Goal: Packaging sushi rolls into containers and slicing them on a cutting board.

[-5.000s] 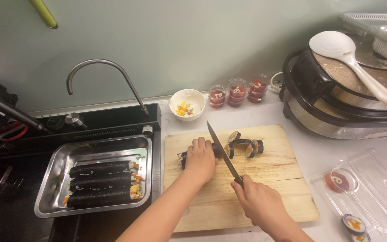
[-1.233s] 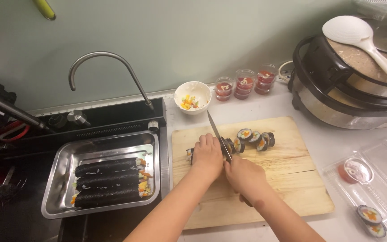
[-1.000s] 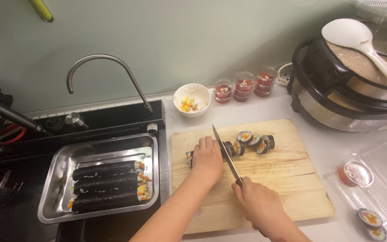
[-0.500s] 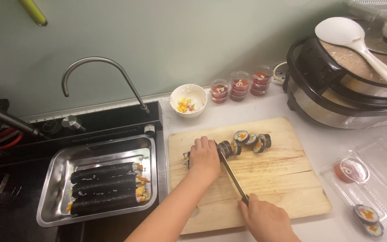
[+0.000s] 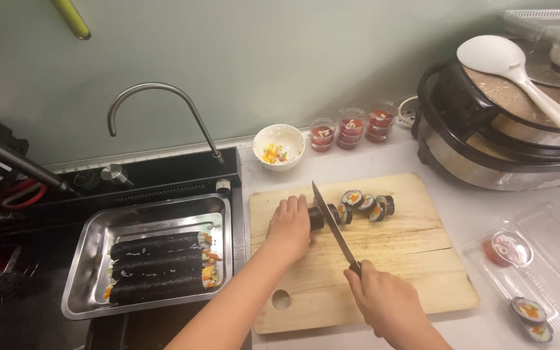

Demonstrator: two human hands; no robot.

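My left hand (image 5: pixel 289 227) presses down on the short remaining piece of a dark seaweed rice roll (image 5: pixel 317 218) on the wooden cutting board (image 5: pixel 409 259). My right hand (image 5: pixel 384 303) grips the handle of a long kitchen knife (image 5: pixel 332 225), its blade resting against the roll just right of my left fingers. Several cut slices (image 5: pixel 364 204) lie in a row to the right of the blade.
A steel tray (image 5: pixel 92 259) with three whole rolls sits over the sink on the left, under a curved tap (image 5: pixel 157 104). A white bowl (image 5: pixel 279 146) and three red sauce cups (image 5: pixel 351 126) stand behind the board. A large rice cooker (image 5: pixel 487 136) with a white paddle and clear plastic boxes (image 5: pixel 539 272) are on the right.
The knife went down through the roll, drew back toward me and now stands at the roll again. The row of slices has grown since five seconds ago.
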